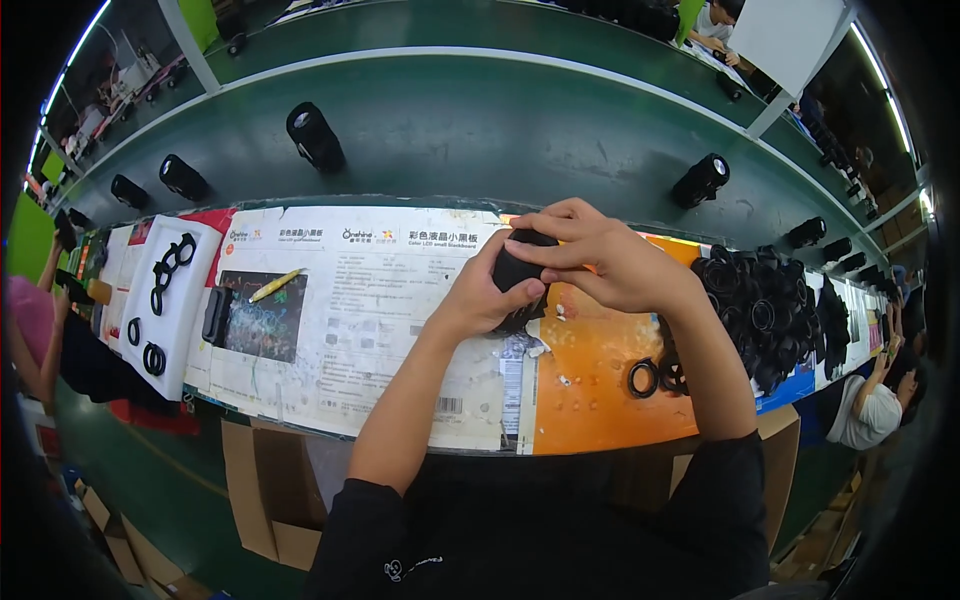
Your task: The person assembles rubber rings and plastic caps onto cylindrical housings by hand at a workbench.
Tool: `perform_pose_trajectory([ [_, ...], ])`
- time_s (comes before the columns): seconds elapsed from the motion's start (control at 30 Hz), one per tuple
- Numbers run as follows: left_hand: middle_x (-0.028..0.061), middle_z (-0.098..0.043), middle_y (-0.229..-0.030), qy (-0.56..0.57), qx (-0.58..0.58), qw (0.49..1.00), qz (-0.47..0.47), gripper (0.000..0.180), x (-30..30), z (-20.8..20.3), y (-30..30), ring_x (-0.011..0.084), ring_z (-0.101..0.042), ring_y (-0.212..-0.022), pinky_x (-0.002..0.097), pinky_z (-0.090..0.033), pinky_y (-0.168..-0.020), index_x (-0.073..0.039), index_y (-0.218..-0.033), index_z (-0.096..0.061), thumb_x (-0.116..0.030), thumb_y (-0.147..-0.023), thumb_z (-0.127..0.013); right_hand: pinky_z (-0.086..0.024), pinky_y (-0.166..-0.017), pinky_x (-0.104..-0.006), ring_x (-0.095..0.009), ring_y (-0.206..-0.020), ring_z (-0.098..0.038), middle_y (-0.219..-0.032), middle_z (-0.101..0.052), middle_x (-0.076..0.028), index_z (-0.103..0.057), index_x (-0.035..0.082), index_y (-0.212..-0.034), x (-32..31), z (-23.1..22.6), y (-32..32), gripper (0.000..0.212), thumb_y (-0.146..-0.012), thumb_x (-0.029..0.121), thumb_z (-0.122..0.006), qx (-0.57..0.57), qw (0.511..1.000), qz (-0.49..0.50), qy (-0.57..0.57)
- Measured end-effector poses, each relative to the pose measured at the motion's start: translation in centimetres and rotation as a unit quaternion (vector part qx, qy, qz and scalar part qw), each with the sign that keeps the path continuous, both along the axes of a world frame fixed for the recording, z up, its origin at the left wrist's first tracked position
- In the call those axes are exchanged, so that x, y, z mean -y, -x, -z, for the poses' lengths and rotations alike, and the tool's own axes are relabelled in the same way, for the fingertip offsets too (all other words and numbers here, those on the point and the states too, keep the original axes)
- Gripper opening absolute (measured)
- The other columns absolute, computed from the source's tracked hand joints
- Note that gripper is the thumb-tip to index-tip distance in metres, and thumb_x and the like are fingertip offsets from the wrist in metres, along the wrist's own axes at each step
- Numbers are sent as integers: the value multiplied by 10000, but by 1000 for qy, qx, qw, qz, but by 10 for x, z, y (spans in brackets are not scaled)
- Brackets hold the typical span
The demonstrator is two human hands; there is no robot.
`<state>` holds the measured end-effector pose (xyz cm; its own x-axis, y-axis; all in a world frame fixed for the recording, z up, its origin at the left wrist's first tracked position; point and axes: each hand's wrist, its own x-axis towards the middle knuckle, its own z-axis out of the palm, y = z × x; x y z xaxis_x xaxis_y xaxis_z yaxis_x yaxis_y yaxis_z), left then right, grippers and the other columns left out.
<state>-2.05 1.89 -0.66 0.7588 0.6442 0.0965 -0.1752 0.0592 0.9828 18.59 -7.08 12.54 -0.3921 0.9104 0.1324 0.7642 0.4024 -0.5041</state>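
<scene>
A black cylindrical housing (519,266) stands between my hands at the middle of the worktable. My left hand (482,296) is wrapped round its side, the thumb across its front. From the right, my right hand (610,255) lies over its top, with the fingers bent and gripping the upper end. The lower part is partly hidden by my hands. Right of it, a loose black ring (643,378) lies on the orange sheet. Farther right is a large heap of black rings (762,316).
A white foam tray (178,365) with several black rings lies at the left, beside a dark panel with a yellow pen (275,285). Beyond the table runs a green conveyor (450,140) carrying black cylinders (315,137). Cardboard boxes (250,485) stand below. Other people sit at both sides.
</scene>
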Motion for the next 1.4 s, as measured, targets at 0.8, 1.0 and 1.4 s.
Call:
perform_pose_trajectory([
  [0.8, 103, -789, -1184, -89, 9, 994, -71, 673, 14, -10, -7, 183, -745, -1060, 333, -593, -968, -37, -1405, -662, -332, -882, -964, -585, -1071, -410, -398, -1197, -756, -1357, -800, -179, -809, 119, -1388, -21, -28, 7, 373, -1072, 301, -734, -55, 989, 105, 93],
  [1.0, 122, -748, -1265, -188, -38, 974, -117, 791, 9, 19, -11, 225, -728, -1135, 347, -585, -1012, 7, -1446, -623, -348, -838, -983, -551, -1109, -476, -428, -1160, -757, -1261, -819, -205, -827, 39, -1293, -63, 9, 48, 609, -1163, 507, -458, -30, 966, 175, 189],
  [1.4, 108, -809, -1146, -113, -24, 991, -60, 663, 14, 3, -13, 194, -765, -1048, 347, -610, -944, 10, -1261, -706, -368, -807, -1007, -539, -1012, -489, -448, -1100, -712, -1146, -789, -234, -794, -18, -1096, -56, 33, 38, 440, -1019, 317, -520, -90, 953, 196, 212],
])
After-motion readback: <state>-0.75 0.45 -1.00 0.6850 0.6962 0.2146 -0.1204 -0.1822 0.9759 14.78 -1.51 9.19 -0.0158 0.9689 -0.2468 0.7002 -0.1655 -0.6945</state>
